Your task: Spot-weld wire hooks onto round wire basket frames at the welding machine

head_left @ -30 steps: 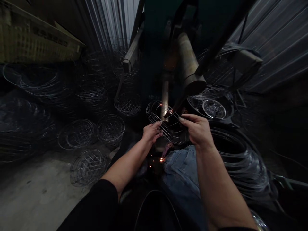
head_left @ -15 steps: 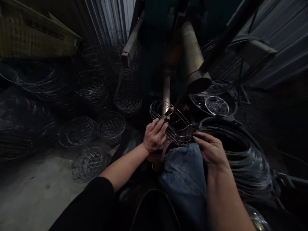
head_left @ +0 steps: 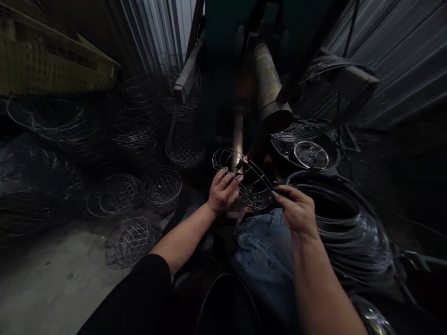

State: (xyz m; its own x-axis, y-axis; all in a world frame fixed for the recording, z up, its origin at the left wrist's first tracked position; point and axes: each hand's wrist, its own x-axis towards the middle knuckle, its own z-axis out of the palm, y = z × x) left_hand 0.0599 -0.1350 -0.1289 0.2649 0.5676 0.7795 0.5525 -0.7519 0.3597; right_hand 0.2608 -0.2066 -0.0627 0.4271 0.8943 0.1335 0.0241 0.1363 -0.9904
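A round wire basket (head_left: 253, 199) is held tilted at the end of a machine's metal arms, above my jeans. My left hand (head_left: 224, 190) is closed over the basket's left side, its fingers curled on the wires. At the right edge, my right hand (head_left: 296, 209) pinches the rim between thumb and fingers. A thin lower bar (head_left: 238, 135) of the machine reaches to the basket. Above it comes a thick metal cylinder (head_left: 268, 77), with a dark piece slanting down to the wires. The exact contact point is too dark to make out.
Several wire baskets (head_left: 161, 188) stand singly and stacked on the floor at left. A big coil of wire (head_left: 363, 246) lies close by my right arm. Behind it is a dark tub (head_left: 335, 163) with a round wire piece (head_left: 310, 154). A yellow crate (head_left: 59, 60) is at upper left.
The basket has shifted slightly left in view. My right hand has moved left with the rim, its fingers now pinched more tightly. My left hand has barely moved.
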